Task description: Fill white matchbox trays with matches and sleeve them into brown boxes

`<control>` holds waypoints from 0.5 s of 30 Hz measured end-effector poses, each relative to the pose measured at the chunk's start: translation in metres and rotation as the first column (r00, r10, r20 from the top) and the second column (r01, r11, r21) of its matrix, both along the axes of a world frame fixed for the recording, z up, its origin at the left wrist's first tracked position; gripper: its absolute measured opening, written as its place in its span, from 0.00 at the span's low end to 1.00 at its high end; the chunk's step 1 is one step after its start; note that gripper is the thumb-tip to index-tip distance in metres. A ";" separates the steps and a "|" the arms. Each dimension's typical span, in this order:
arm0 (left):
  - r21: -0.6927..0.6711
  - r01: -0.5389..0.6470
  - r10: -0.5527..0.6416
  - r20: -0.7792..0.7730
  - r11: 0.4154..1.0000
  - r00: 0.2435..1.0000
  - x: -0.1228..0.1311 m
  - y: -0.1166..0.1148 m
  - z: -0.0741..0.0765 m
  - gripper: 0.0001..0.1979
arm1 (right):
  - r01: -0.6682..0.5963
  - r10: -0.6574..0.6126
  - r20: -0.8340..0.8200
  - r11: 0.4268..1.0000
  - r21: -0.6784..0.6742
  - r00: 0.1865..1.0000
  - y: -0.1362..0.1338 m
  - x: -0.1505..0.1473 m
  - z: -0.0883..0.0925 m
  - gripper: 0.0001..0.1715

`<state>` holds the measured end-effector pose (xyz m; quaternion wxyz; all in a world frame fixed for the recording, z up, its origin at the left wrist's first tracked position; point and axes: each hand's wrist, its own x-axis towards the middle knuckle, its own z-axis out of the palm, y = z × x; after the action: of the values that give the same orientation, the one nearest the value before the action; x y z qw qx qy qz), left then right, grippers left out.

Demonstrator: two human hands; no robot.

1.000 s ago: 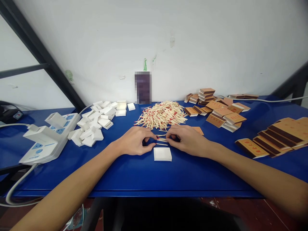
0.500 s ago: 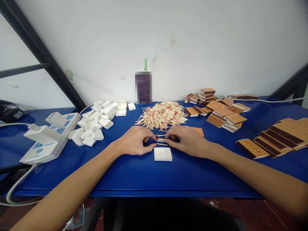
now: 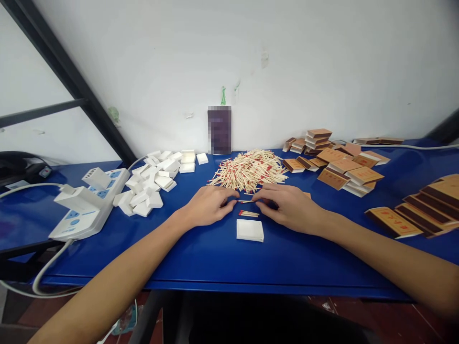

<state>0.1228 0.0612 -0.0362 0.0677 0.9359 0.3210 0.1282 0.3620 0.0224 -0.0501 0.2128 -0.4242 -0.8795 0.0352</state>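
Observation:
Between my two hands lie a few loose matches [image 3: 245, 201] with red heads. My left hand [image 3: 211, 206] has its thumb and index finger at their left ends. At the right ends, my right hand [image 3: 287, 208] holds them with its thumb and fingertips. Just nearer to me, a small bunch of matches [image 3: 248, 213] lies side by side on the blue table [image 3: 201, 263]. A white matchbox tray [image 3: 250, 230] sits in front of that bunch. Behind my hands rises a large heap of matches [image 3: 251, 169].
White matchbox trays [image 3: 147, 186] are piled on the left, beside a power strip [image 3: 89, 210] with plugs and cables. Printed matchbox sleeves [image 3: 344, 169] are stacked at the back right, with more sleeves [image 3: 394, 222] at the far right. A dark blurred panel [image 3: 220, 130] stands against the wall.
My hands have shifted slightly away from me, off the small bunch of matches, which now lies uncovered before the white tray. The whole view has slid a little, so things appear farther right.

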 end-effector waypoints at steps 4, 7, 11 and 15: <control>0.012 0.019 -0.019 -0.010 1.000 1.000 0.000 0.000 0.001 0.13 | 0.092 -0.096 0.098 0.995 0.049 0.991 0.002 0.001 -0.001 0.13; 0.006 0.071 -0.071 -0.013 0.997 0.997 0.000 0.000 0.001 0.13 | 0.129 -0.139 0.118 0.988 0.086 0.983 0.003 0.002 0.000 0.12; -0.007 0.105 -0.105 -0.014 0.994 0.994 0.000 0.001 0.000 0.14 | 0.135 -0.145 0.125 0.987 0.082 0.982 0.004 0.003 0.001 0.10; -0.013 0.120 -0.120 -0.013 0.993 0.993 0.000 0.001 0.000 0.14 | 0.133 -0.137 0.099 0.990 0.050 0.986 0.004 0.002 0.002 0.07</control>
<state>0.1228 0.0621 -0.0360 0.0789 0.9540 0.2655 0.1152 0.3640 0.0265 -0.0479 0.1786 -0.4795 -0.8590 -0.0199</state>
